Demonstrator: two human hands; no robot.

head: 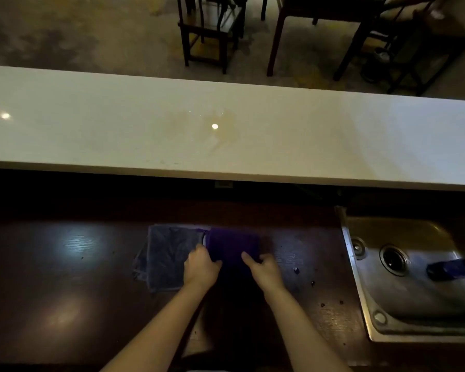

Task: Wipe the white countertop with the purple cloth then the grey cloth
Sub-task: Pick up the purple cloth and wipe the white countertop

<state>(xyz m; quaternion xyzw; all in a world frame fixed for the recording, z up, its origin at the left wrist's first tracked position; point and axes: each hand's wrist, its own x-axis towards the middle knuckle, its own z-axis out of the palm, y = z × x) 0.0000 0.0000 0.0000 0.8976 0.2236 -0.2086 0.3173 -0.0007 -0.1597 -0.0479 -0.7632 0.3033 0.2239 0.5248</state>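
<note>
A folded purple cloth [232,244] lies on the dark wooden lower counter [65,277], right beside a grey cloth [168,253] on its left. My left hand [200,267] grips the purple cloth's left edge, partly resting over the grey cloth. Fingers of my right hand [263,267] pinch the purple cloth's near right corner. The long white countertop [118,124] runs across the view above and beyond, with a faint yellowish stain [220,130] near its middle.
A steel sink [414,277] is set into the lower counter at the right, with a dark blue object [451,268] in it. Water drops dot the wood near the sink. Dark wooden chairs [210,30] and a table stand beyond the white countertop.
</note>
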